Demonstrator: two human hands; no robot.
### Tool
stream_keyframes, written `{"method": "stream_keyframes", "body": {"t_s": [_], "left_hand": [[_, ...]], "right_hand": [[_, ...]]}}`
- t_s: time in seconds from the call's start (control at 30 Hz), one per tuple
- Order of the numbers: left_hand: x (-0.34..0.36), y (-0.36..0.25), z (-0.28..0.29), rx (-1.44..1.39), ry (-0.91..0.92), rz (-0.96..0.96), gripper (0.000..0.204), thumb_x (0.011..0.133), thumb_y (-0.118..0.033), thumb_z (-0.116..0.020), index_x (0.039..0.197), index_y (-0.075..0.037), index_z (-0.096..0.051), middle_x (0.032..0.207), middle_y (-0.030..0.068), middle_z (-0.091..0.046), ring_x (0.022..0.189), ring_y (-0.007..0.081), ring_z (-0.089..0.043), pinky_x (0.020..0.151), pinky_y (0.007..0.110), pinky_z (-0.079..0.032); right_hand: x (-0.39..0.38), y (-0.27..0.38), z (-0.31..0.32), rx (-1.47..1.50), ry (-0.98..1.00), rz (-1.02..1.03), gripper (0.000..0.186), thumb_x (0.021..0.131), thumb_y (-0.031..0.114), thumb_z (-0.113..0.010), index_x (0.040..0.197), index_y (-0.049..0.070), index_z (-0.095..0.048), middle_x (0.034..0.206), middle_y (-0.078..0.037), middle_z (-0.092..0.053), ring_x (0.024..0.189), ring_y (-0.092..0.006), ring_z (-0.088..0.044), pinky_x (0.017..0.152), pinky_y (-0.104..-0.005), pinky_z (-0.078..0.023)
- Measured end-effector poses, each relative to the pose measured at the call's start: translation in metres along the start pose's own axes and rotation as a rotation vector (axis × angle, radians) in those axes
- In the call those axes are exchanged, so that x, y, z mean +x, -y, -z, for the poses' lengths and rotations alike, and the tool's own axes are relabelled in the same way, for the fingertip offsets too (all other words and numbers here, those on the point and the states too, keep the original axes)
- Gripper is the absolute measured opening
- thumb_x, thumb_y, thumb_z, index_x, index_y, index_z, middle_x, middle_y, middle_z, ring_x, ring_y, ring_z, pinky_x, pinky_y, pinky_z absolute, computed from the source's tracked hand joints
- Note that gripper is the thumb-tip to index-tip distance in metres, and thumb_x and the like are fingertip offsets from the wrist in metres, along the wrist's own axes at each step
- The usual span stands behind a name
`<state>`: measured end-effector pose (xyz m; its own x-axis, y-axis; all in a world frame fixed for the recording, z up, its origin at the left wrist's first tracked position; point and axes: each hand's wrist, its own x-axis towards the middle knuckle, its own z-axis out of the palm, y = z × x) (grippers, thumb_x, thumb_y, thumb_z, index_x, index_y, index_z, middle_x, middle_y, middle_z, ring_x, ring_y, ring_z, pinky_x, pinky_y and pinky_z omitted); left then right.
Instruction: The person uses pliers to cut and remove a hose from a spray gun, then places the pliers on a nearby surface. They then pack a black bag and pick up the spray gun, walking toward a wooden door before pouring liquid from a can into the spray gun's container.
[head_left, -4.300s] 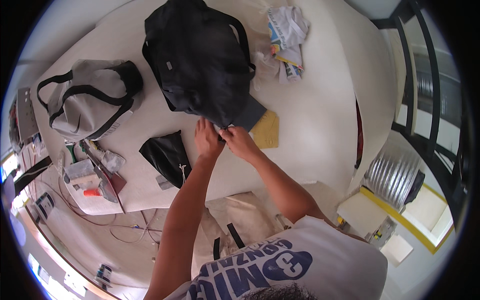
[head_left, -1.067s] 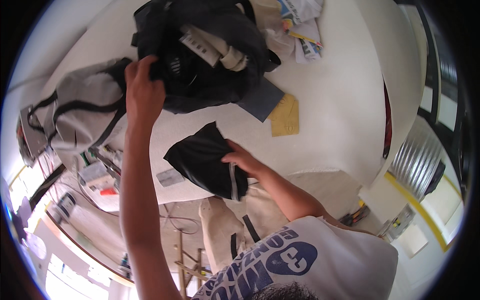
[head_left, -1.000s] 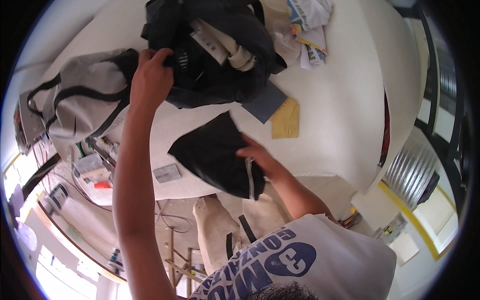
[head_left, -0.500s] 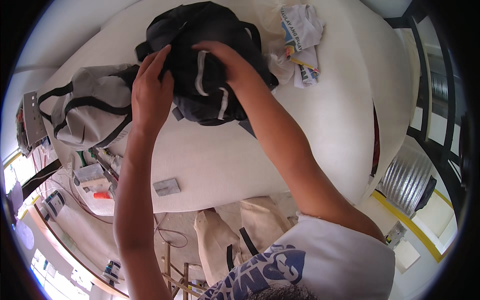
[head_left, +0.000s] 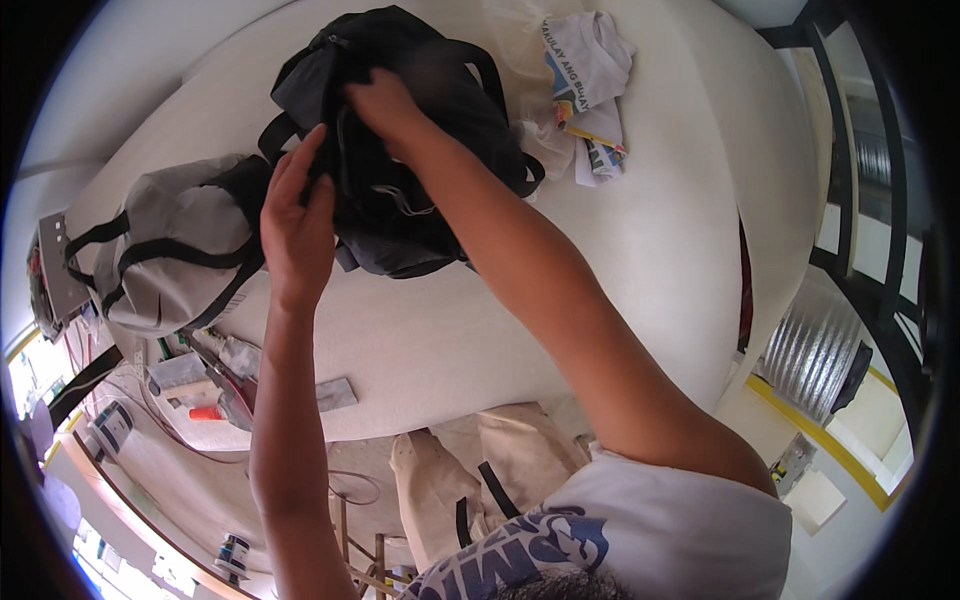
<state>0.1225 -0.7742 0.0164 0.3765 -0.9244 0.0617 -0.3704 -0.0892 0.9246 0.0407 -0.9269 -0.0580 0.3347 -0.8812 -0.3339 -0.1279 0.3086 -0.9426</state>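
Note:
A black backpack (head_left: pixel 440 110) lies on the pale cloth-covered surface. My left hand (head_left: pixel 298 235) is at its left side, with black fabric between thumb and fingers. My right hand (head_left: pixel 388 112) reaches over the bag to a dark fold or opening near its middle. The right fingertips are partly hidden there, so whether they grip anything does not show. Beside the backpack on the left is a grey bag (head_left: pixel 185 230) with black straps.
A crumpled printed white cloth (head_left: pixel 590 75) and clear plastic (head_left: pixel 545 140) lie right of the backpack. Nearer left are trowel-like tools (head_left: pixel 225 385), an orange-red piece (head_left: pixel 206 412) and a flat grey block (head_left: pixel 337 394). A silvery ribbed roll (head_left: pixel 808 345) stands at the far right.
My right hand has moved left across the backpack, into its dark fold. My left hand stays at the bag's left side. The view has shifted slightly.

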Motion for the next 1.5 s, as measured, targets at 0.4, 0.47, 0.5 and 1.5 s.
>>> {"method": "stream_keyframes", "body": {"t_s": [0.4, 0.47, 0.5, 1.5], "left_hand": [[0.006, 0.015, -0.006, 0.086, 0.262, -0.135, 0.044, 0.096, 0.002, -0.055, 0.139, -0.006, -0.059, 0.106, 0.0024, -0.068, 0.093, 0.0114, -0.062, 0.084, 0.025, -0.047], [0.026, 0.008, 0.003, 0.103, 0.463, 0.226, 0.042, 0.097, -0.001, -0.055, 0.139, -0.005, -0.058, 0.109, 0.0049, -0.067, 0.095, 0.0141, -0.062, 0.085, 0.028, -0.048], [0.040, 0.003, 0.011, 0.114, 0.559, 0.410, 0.040, 0.098, -0.002, -0.055, 0.138, -0.004, -0.058, 0.111, 0.0062, -0.067, 0.096, 0.0154, -0.063, 0.086, 0.030, -0.049], [-0.372, 0.011, 0.085, 0.513, 0.454, 0.386, 0.044, 0.084, 0.003, -0.062, 0.128, 0.003, -0.055, 0.131, 0.0297, -0.052, 0.120, 0.0483, -0.051, 0.099, 0.052, -0.045]], "right_hand": [[0.040, 0.024, 0.029, -1.103, -0.103, 0.697, 0.030, 0.089, 0.023, -0.064, 0.112, 0.004, -0.068, 0.103, -0.018, -0.069, 0.096, -0.0381, -0.068, 0.084, -0.0476, -0.056], [0.055, 0.021, 0.033, -1.231, 0.051, 0.706, 0.019, 0.089, 0.014, -0.059, 0.100, 0.003, -0.070, 0.093, -0.017, -0.071, 0.089, -0.0349, -0.071, 0.077, -0.0460, -0.058], [0.063, 0.028, 0.039, -1.233, 0.063, 0.772, 0.019, 0.089, 0.014, -0.058, 0.096, 0.004, -0.072, 0.092, -0.018, -0.072, 0.086, -0.0342, -0.072, 0.075, -0.0463, -0.058], [-0.583, -0.134, 0.263, -1.009, 1.435, -0.689, 0.022, 0.083, 0.021, -0.063, 0.085, 0.002, -0.075, 0.088, -0.020, -0.072, 0.079, -0.0381, -0.070, 0.068, -0.0506, -0.054]]}}
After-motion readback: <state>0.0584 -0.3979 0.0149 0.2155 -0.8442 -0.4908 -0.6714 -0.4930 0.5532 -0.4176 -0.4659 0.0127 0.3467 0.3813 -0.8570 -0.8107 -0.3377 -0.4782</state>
